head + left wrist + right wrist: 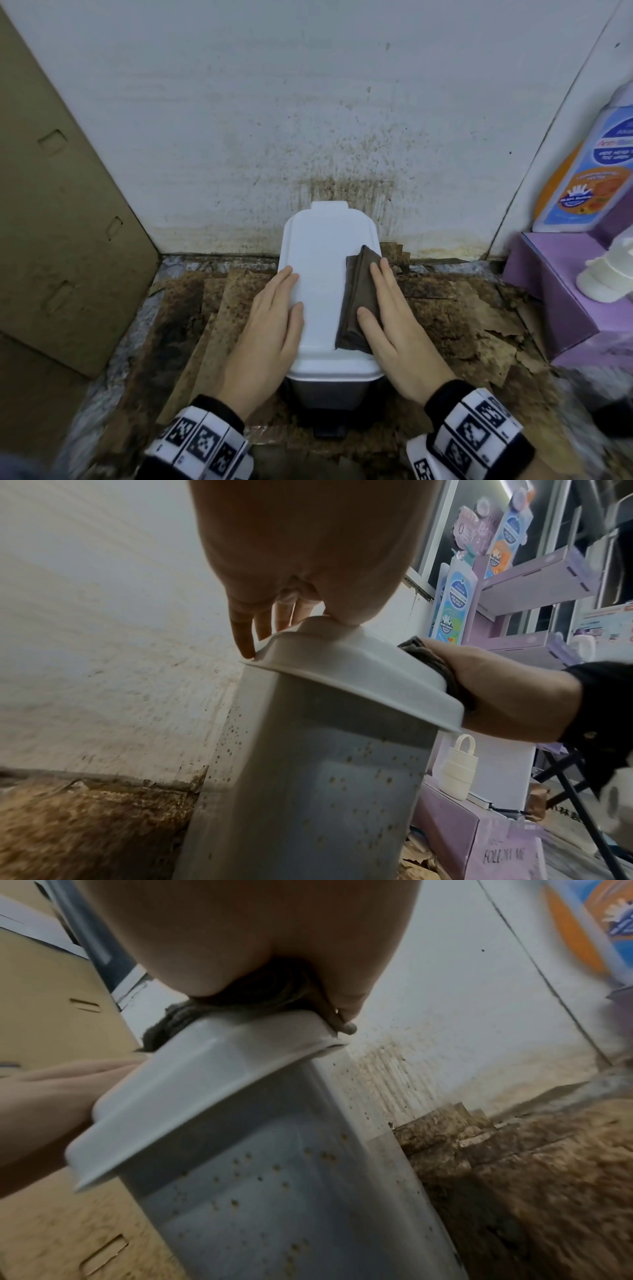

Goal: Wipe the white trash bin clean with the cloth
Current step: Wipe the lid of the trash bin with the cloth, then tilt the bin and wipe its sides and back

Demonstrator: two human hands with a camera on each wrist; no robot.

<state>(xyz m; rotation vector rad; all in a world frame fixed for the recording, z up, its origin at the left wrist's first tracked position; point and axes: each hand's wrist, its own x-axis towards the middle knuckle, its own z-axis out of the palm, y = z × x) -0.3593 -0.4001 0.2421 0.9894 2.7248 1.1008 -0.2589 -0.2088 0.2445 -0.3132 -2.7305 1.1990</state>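
The white trash bin stands against the stained wall with its lid down. Brown specks dot its side walls. A folded dark brown cloth lies on the right half of the lid. My right hand presses flat on the cloth with straight fingers, thumb on the cloth's inner side. My left hand rests flat on the lid's left edge, and its fingertips touch the rim. In the right wrist view the cloth bulges out under my palm onto the lid.
A large cardboard sheet leans at the left. Dirty brown cardboard pieces cover the floor around the bin. A purple display stand at the right carries a big soap bottle cutout and a white pump bottle.
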